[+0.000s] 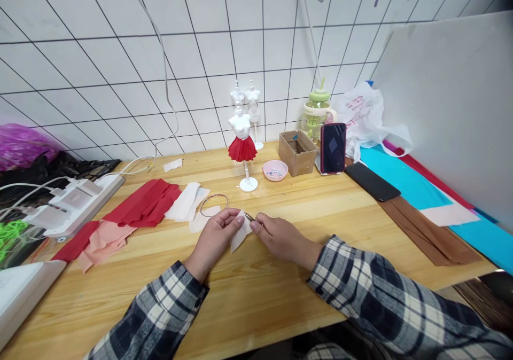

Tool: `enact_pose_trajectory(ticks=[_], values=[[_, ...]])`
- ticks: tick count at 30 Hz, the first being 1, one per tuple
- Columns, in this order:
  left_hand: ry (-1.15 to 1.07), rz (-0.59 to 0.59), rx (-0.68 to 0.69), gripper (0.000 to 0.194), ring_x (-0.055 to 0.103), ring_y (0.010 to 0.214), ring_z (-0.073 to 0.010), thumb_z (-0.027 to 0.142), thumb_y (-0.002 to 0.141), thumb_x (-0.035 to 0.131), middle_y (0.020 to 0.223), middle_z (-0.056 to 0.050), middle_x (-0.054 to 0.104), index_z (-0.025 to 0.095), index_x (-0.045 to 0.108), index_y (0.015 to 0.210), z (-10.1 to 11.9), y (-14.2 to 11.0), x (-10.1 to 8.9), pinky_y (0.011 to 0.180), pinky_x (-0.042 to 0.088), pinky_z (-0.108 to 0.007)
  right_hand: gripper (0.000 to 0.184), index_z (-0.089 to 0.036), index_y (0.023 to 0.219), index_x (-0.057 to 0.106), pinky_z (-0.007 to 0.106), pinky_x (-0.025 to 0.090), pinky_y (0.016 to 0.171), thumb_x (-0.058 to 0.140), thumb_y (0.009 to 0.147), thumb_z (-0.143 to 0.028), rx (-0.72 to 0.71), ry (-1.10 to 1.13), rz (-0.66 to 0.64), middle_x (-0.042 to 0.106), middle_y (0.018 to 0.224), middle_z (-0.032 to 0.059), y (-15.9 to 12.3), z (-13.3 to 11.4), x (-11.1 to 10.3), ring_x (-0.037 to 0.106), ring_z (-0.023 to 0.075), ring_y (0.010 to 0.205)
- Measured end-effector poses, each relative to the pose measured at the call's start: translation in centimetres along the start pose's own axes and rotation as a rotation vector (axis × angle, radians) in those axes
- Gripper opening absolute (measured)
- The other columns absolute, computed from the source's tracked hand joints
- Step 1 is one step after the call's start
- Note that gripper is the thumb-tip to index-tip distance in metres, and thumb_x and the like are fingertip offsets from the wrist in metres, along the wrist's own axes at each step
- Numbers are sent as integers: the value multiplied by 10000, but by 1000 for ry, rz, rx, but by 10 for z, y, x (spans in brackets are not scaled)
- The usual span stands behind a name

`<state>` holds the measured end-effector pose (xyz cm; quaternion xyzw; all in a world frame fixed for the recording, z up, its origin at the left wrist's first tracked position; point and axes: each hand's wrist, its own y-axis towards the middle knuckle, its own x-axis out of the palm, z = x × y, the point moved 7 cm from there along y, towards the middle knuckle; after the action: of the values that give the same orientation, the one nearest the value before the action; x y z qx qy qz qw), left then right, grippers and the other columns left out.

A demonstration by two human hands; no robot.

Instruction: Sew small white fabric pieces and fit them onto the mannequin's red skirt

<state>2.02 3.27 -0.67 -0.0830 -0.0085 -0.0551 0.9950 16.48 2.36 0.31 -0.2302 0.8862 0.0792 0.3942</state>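
My left hand (220, 237) pinches a small piece of white fabric (240, 235) above the front middle of the table. Closed around a small pointed metal tool (249, 217), my right hand (280, 237) brings its tip to the fabric's upper edge. Fingers cover most of the tool, so I cannot tell its exact kind. Just beyond my left hand lie a thin metal ring (214, 195) and more white fabric pieces (186, 202). A white mini dress form (240, 126) wearing a red pleated skirt (242, 148) stands farther back.
A pink dish (275, 178) of small beads, a cardboard box (297, 159), a propped phone (333, 149) and a drink bottle (316, 115) stand at the back. Red cloth (144, 204) and a power strip (82, 202) lie left; a black phone (372, 182) and brown fabric (428, 229) lie right.
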Motion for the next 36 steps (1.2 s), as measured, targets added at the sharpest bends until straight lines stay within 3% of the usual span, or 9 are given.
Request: enact_pose_trajectory(ticks=[36], values=[[-9, -12, -18, 337, 601, 693, -142, 430, 676, 797, 769, 0, 677, 174, 654, 843, 1, -1, 3, 668, 449, -255, 324, -217, 894, 458, 251, 265, 609, 283, 1012, -463, -46, 7, -4, 589, 776, 10, -1, -3, 1, 537, 152, 715]])
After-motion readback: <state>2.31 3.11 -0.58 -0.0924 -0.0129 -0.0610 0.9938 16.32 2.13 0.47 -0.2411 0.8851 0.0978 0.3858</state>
